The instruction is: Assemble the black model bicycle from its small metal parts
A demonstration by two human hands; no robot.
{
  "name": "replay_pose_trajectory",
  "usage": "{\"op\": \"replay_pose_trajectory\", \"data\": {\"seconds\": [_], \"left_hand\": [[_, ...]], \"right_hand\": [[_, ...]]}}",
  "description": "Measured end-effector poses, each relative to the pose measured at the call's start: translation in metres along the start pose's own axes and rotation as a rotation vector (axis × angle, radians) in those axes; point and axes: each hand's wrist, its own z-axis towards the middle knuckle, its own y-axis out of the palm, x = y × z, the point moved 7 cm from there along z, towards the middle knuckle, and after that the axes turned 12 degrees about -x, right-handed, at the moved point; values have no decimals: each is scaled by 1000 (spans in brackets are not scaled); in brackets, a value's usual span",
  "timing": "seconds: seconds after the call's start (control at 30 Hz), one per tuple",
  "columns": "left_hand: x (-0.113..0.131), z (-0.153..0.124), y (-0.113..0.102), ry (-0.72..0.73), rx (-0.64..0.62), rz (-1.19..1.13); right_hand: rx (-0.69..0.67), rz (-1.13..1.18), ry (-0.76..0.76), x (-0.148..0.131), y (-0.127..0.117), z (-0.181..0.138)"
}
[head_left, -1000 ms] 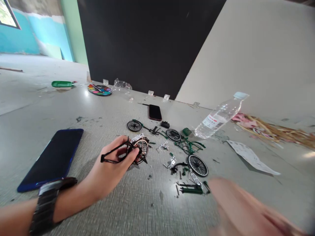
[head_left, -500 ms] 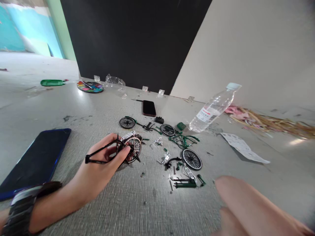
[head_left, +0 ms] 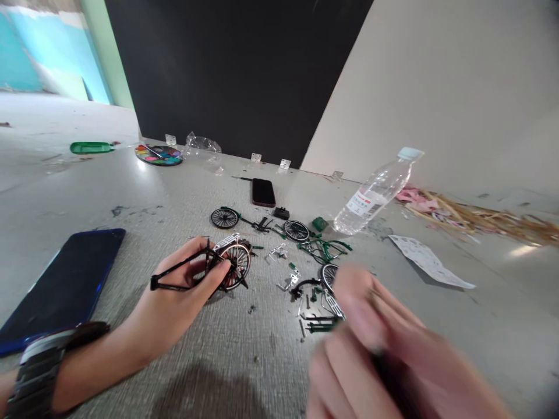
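"Location and grip first."

"Black, thin-tubed model bicycle frame (head_left: 179, 267), fitted with a pale-rimmed, black-spoked wheel (head_left: 240, 267) and a silver slatted rack (head_left: 226, 241), left of centre on the grey, streaked work surface (head_left: 279, 372). Left hand (head_left: 183, 294): thumb and fingers closed on it, thumb across the wheel."

"And the other hand?"

"Right hand (head_left: 371, 343) is blurred, nearer the front edge, partly hiding the loose green and black bicycle parts (head_left: 319, 328). Its fingers are curled in, thumb and index close together. A dark shape shows at the palm; whether anything is held, I cannot tell."

"Step in hand?"

"In my judgement, steadying the frame with the left while the right works close by. The next move calls for a firm left pinch and a light fingertip touch, the pieces being slender."

"Containers?"

"Clear plastic bottle (head_left: 378, 188), pale-capped and labelled, towards the right of the back edge; liquid inside cannot be confirmed. Small green boxy piece (head_left: 319, 224) near its base; hollow or solid, undetermined. Round dark palette (head_left: 166, 149) near the back edge, left: several paint colours, thin brush (head_left: 152, 152) laid across. Shallow green tray (head_left: 91, 148) farther left; contents not discernible."
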Motion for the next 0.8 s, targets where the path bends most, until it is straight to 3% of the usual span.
{"op": "replay_pose_trajectory", "data": {"seconds": [0.07,0.13,0.2,0.3,0.43,0.8], "left_hand": [[4,1,2,49,-26,-14],[8,1,3,68,-25,13],[13,1,4,83,-41,40],[15,1,6,87,-82,47],[14,0,8,76,-118,56],[14,-1,11,68,-144,163]], "right_hand": [[77,-86,-38,7,-9,12],[106,-403,-48,13,-15,21],[74,-689,-110,16,-16,27],[12,-940,-257,17,-10,26],[8,-1030,-316,18,-3,22],[4,-1039,-290,21,0,26]]}}
